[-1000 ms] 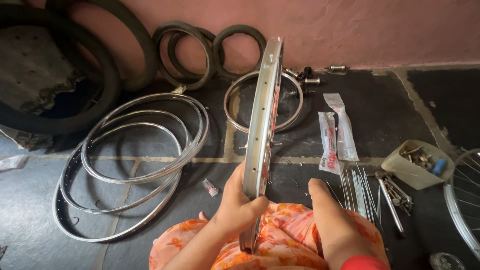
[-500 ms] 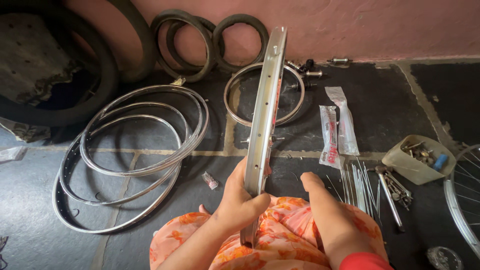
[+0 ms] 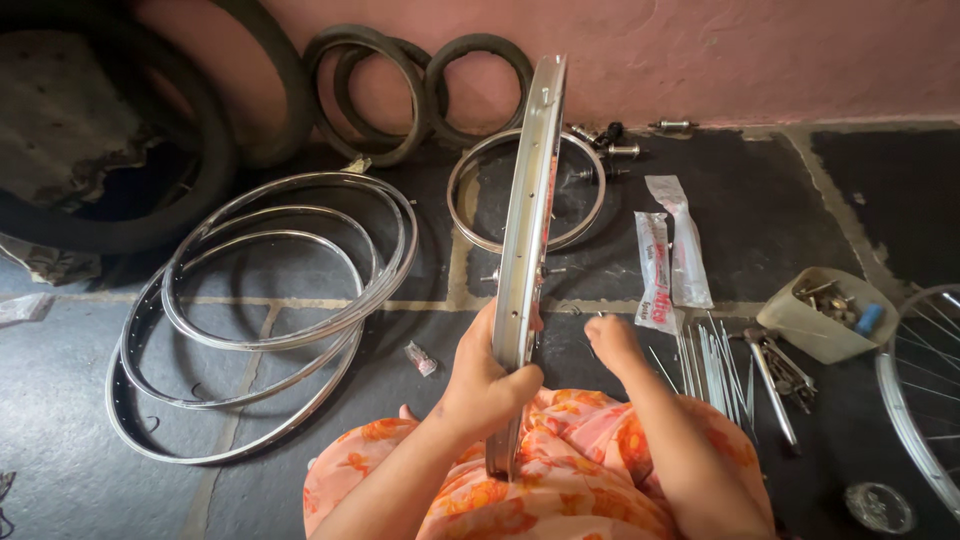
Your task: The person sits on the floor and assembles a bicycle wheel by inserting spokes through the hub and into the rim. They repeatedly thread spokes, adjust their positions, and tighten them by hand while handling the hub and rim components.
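A shiny metal wheel rim (image 3: pixel 530 190) stands upright on edge in front of me, seen edge-on, its lower end resting on my orange flowered lap. My left hand (image 3: pixel 487 375) grips the rim near its bottom, thumb wrapped over the edge. My right hand (image 3: pixel 612 342) sits just right of the rim, fingers curled down toward the floor beside a loose bundle of thin spokes (image 3: pixel 705 355). Whether it holds a spoke is hidden.
Several bare rims (image 3: pixel 270 320) lie stacked on the dark floor at left; one small rim (image 3: pixel 470 200) lies behind. Tyres (image 3: pixel 400 90) lean on the pink wall. Two plastic packets (image 3: pixel 668 250), a beige tub of small parts (image 3: pixel 825 315), pliers (image 3: pixel 775 375) and a spoked wheel (image 3: pixel 920 400) lie right.
The view has shifted slightly. My right hand has drawn closer to the rim and lower toward the floor. My left hand keeps its grip on the rim.
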